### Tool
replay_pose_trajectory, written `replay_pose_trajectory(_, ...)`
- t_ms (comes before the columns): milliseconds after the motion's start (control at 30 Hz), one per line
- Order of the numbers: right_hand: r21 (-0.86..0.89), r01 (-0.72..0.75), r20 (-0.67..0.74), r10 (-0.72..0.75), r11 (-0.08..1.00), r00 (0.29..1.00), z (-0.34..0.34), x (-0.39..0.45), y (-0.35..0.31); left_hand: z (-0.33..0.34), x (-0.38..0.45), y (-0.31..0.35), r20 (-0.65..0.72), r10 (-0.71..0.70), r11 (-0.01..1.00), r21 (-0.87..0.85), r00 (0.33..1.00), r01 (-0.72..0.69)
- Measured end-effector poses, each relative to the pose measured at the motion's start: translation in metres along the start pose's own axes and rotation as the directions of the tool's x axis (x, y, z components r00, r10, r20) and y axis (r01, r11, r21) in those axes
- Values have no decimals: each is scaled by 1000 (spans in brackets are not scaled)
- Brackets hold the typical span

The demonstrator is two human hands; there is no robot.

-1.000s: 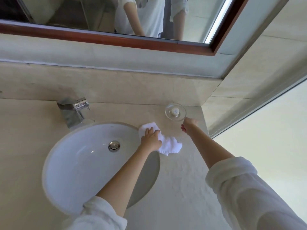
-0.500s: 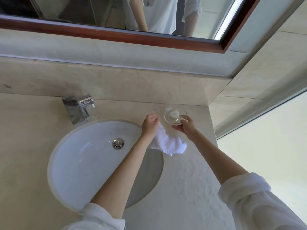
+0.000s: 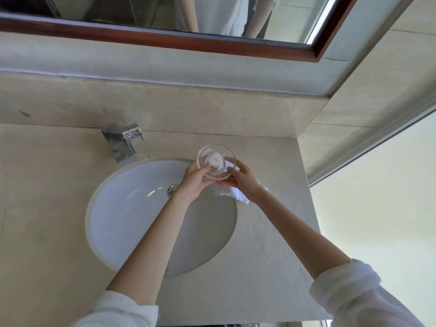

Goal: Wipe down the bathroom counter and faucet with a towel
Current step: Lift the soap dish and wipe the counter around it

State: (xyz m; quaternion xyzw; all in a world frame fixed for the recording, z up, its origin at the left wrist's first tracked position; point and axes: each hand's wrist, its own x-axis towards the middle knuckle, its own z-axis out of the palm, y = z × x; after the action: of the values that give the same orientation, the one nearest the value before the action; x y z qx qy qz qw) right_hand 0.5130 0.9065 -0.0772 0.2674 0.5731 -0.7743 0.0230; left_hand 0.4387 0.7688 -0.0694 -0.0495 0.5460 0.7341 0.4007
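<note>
Both hands hold a clear glass dish (image 3: 207, 153) with a white soap (image 3: 214, 160) in it, lifted just above the sink's right rim. My left hand (image 3: 194, 181) grips its left side and my right hand (image 3: 244, 182) its right side. The white towel (image 3: 232, 194) lies crumpled on the beige stone counter (image 3: 271, 232), partly hidden under my right hand; I cannot tell whether that hand touches it. The chrome faucet (image 3: 123, 142) stands behind the basin, to the left of the dish.
A white oval sink basin (image 3: 127, 208) with a chrome drain (image 3: 173, 189) is set into the counter. A stone backsplash and a wood-framed mirror (image 3: 165, 38) rise behind it. A side wall (image 3: 342, 142) closes off the counter's right end.
My right hand lifted the glass dish from the counter's back corner and brought it left. My left hand let go of the towel and took hold of the dish.
</note>
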Motion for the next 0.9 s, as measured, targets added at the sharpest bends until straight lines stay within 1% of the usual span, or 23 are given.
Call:
replay_pose_trajectory(100,21,9,39,-10,1000,999,9,-7,-2,-11,-13,7,32,7,999,-34,999,-5)
replay_pose_trajectory(167,12,6,63,-7,1000,998,13,-13,-5,-18,-18,6,23,14,999,-45,1000,-13)
replay_pose_trajectory(200,6,-4,43,4,1000,999,14,-13,-4,-20,-19,5,4,13,999,-47,1000,-13)
replay_pose_trajectory(233,-10,-9,-23,8,1000,1000,16,-11,-2,-21,-21,5,-11,10,998,-59,1000,-11)
replay_pose_trajectory(267,-59,6,-133,-14,998,991,20,-7,1,-22,-22,4,-24,4,998,-70,1000,-6)
replay_pose_trajectory(300,-182,30,-264,-79,983,961,22,-1,6,-22,-24,4,-25,-3,996,-84,1000,1)
replay_pose_trajectory(333,-384,36,-353,-183,922,918,22,6,11,-22,-26,5,-16,-8,995,-95,1000,7)
replay_pose_trajectory(367,-620,11,-343,-283,784,896,21,12,16,-21,-28,6,-3,-15,994,-109,1000,14)
replay_pose_trajectory(400,-820,-22,-243,-314,572,918,19,14,23,-21,-30,6,11,-19,994,-111,1000,20)
replay_pose_trajectory(433,-939,-29,-129,-271,344,954,16,15,33,-20,-32,7,22,-20,995,-101,1000,22)
replay_pose_trajectory(467,-989,-11,-43,-212,150,976,12,15,44,-19,-33,6,33,-15,997,-78,999,18)
replay_pose_trajectory(500,-1000,19,19,-187,-1,982,8,14,55,-17,-35,6,41,-12,998,-60,999,14)
replay_pose_trajectory(533,-994,37,56,-185,-107,981,3,14,65,-16,-35,6,46,-10,999,-48,999,12)
replay_pose_trajectory(567,-986,37,70,-201,-161,977,0,15,70,-14,-36,7,46,-8,999,-44,999,10)
replay_pose_trajectory(600,-985,36,74,-227,-170,971,-4,17,73,-12,-37,9,40,-3,999,-42,999,4)
replay_pose_trajectory(700,-989,115,139,-313,-94,940,-24,14,73,-2,-35,17,15,8,998,-64,1000,-7)
replay_pose_trajectory(767,-975,205,224,-365,-91,903,-51,-1,79,8,-33,25,-33,4,996,-94,999,-7)
replay_pose_trajectory(833,-962,252,275,-363,-109,890,-81,-13,81,18,-28,32,-93,2,993,-118,996,-13)
replay_pose_trajectory(867,-962,252,272,-363,-101,891,-94,-15,79,22,-26,35,-107,1,992,-124,994,-15)
replay_pose_trajectory(900,-971,228,239,-371,-74,897,-104,-13,75,26,-25,39,-104,0,991,-132,995,-14)
